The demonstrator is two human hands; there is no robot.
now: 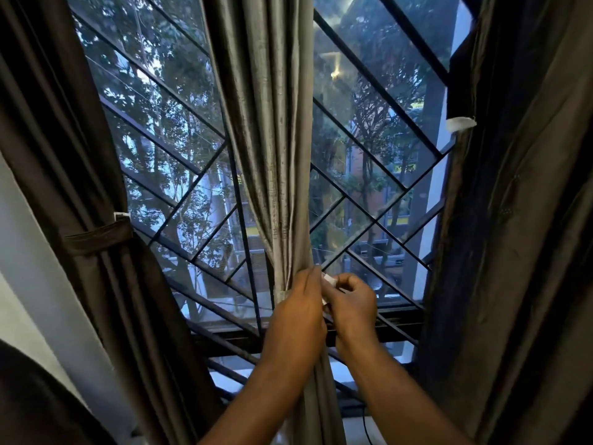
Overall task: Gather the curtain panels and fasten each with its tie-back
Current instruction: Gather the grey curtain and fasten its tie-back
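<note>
Left hand (296, 311): curtain (272, 139); right hand (351, 300): tie-back (327, 278)

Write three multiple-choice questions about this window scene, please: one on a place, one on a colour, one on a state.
1. Where does the grey curtain hang that the left hand grips?
A. at the left wall
B. at the middle of the window
C. at the far right

2. What colour is the tab that the right hand pinches?
A. red
B. white
C. green

3. How is the left curtain?
A. loose
B. taken down
C. bound by its tie-back

Answers:
1 B, the window shows on both its sides.
2 B, the tab shows white between the fingers.
3 C, a band wraps round it.
</note>
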